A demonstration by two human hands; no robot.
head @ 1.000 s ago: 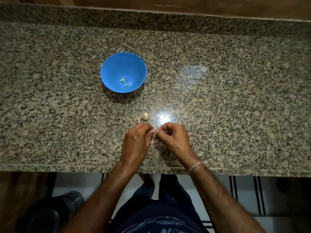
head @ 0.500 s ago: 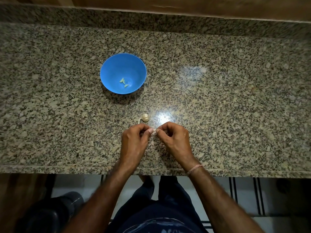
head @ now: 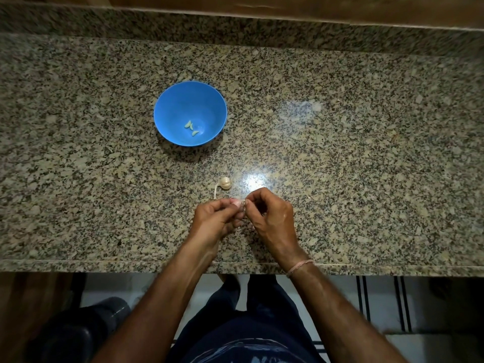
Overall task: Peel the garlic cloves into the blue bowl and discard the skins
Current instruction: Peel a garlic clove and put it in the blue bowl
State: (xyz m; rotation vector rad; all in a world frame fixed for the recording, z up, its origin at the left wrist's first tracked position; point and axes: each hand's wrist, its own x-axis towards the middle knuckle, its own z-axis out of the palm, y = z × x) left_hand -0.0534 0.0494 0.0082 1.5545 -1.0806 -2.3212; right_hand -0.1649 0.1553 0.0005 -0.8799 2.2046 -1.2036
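Pinching a garlic clove [head: 237, 203], left hand [head: 214, 221] and right hand [head: 272, 218] meet over speckled granite counter [head: 340, 153].

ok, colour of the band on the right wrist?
Pale pink. The thin wristband shows best in the head view, the only view.

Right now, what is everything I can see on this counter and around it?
counter: one, speckled granite, across the view.
bowl: one, blue, on the counter, left of middle.
peeled cloves: about three, pale, inside the bowl.
garlic bulb: one, whitish, on the counter just beyond the hands.
clove: one, pinkish-white, between both hands.
wrist thread: one, pale pink, right wrist.
left hand: one, grips the clove.
right hand: one, pinches the clove.
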